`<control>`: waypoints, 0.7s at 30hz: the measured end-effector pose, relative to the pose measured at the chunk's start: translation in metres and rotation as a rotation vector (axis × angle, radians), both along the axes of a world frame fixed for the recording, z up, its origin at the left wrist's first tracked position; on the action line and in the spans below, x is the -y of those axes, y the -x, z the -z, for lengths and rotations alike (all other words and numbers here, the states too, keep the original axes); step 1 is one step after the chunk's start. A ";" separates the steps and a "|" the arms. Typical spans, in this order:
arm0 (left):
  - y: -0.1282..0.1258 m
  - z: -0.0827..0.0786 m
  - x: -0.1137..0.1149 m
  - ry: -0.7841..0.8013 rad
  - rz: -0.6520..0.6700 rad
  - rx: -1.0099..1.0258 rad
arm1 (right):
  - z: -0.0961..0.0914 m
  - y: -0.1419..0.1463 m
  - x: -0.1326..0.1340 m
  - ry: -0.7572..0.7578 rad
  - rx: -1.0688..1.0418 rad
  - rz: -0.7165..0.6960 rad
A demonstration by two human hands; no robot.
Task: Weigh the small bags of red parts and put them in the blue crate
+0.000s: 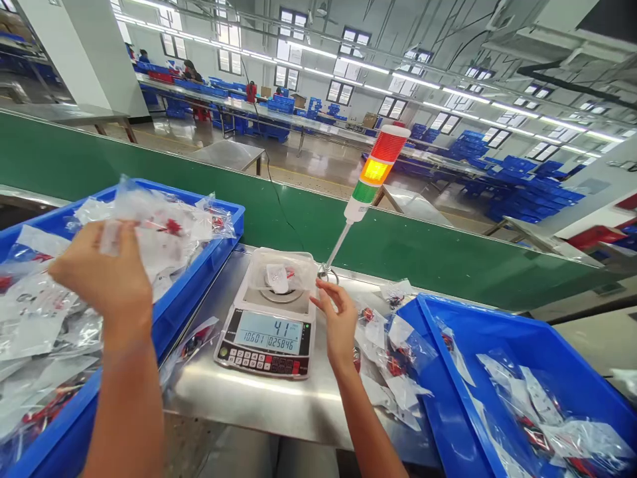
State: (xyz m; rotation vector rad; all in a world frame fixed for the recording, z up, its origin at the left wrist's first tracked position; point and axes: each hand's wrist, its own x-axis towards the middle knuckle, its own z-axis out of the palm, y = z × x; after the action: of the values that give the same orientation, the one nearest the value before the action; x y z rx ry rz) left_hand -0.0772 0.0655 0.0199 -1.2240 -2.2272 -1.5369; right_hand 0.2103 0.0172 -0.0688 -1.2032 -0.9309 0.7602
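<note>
My left hand (107,269) is raised over the left blue bin, its fingers closed on a clear plastic bag (144,216) with white paper and something red inside; motion blurs it slightly. My right hand (338,318) is beside the right edge of a clear plastic tray (303,269) on a counting scale (266,345). Its thumb and fingers are apart, with nothing seen between them; whether the fingertips touch the tray I cannot tell. Inside the tray lies a small bag (277,277) with white paper and a red part. The scale's display (269,333) is lit.
Many bags fill the left blue bin (199,265). Several bags (393,358) lie on the metal table (239,398), right of my right hand. A second blue bin (442,385) at right holds more. Behind the scale stand a signal light (374,171), glowing amber, and a green barrier (298,216).
</note>
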 end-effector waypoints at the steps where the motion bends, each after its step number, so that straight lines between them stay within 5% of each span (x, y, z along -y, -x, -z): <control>1: 0.011 0.001 0.006 0.005 -0.002 -0.031 | 0.006 -0.007 0.008 0.016 0.049 0.039; 5: 0.019 0.011 0.030 0.001 0.078 -0.215 | 0.028 -0.055 0.034 0.104 0.442 0.158; 9: -0.018 0.025 0.046 -0.069 0.342 -0.261 | 0.070 -0.107 0.039 0.193 1.015 0.041; 13: -0.062 0.043 0.051 -0.051 0.604 -0.246 | 0.106 -0.129 0.028 0.263 1.345 -0.016; 21: -0.090 0.065 0.058 0.008 0.790 -0.243 | 0.100 -0.120 0.010 0.331 1.504 0.052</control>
State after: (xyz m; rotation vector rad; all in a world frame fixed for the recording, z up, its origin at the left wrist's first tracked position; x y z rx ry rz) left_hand 0.0125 0.0074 -0.0448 -2.3237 -1.6640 -1.4563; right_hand 0.3300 0.0069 -0.1688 -2.0958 -1.9879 -0.2173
